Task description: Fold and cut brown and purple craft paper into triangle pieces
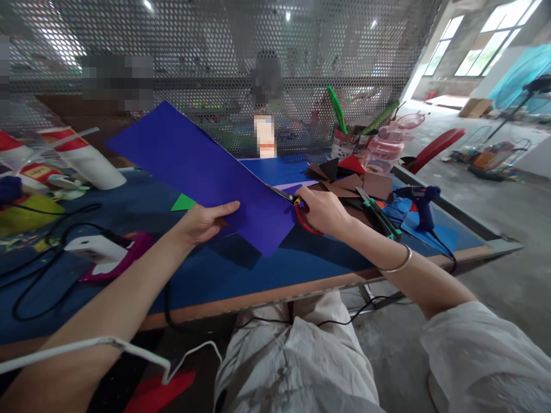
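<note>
A large sheet of blue-purple paper (202, 166) is held tilted above the blue tabletop. My left hand (206, 222) grips its near edge, thumb on top and the fingers hidden beneath. In my right hand (323, 211) is a pair of scissors (301, 215) with red and yellow handles. Their blades lie along the sheet's far right edge and point away to the left. A small green paper piece (183, 202) shows just behind my left hand. Brown paper pieces (344, 187) lie beyond my right hand.
Green-handled cutters (379, 213) and a blue glue gun (422, 203) lie on the right. Behind them stand a pink bottle (383, 150) and a pot of tools (346, 143). A power strip (101, 252) with black cables and white paper rolls (88, 160) are left. A perforated metal panel (206, 69) closes the back.
</note>
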### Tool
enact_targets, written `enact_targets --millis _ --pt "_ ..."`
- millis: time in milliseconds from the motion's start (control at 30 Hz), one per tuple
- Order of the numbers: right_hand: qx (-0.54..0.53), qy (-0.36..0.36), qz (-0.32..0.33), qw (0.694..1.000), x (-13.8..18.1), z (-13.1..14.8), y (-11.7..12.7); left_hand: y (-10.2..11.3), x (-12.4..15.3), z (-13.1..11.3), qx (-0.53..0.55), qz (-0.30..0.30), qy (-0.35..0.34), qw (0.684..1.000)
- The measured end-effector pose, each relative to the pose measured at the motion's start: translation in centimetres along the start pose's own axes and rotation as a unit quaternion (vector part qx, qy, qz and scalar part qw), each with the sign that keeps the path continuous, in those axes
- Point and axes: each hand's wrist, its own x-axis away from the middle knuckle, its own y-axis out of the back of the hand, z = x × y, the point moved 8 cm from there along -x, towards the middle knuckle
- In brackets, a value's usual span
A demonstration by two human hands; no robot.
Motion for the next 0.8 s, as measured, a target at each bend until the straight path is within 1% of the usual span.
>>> enact_targets --millis 100,167,367,467,633,800 --pt "-0.037 0.025 -0.037 0.998 -0.1 -0.1 0.3 0.4 -0.2 -0.3 -0.005 0.003 -0.009 1.0" --pt "-0.051 0.027 -0.045 0.997 -0.1 -0.3 0.3 0.5 -0.2 -0.4 -0.01 0.006 -0.015 1.0" --pt "-0.061 0.019 -0.035 0.997 0.1 -0.1 0.6 0.2 0.0 -0.9 -0.018 0.014 -0.032 0.999" --pt "-0.067 0.023 -0.04 0.997 0.3 0.2 0.9 0.0 0.3 -0.6 -0.023 0.017 -0.025 0.999" --pt "-0.082 0.023 -0.017 0.996 0.2 0.2 0.4 -0.2 0.5 0.0 -0.029 0.01 -0.013 0.999" --pt "-0.081 0.026 -0.035 0.996 0.2 0.0 0.3 -0.6 0.8 0.0 -0.026 0.0 -0.014 1.0"
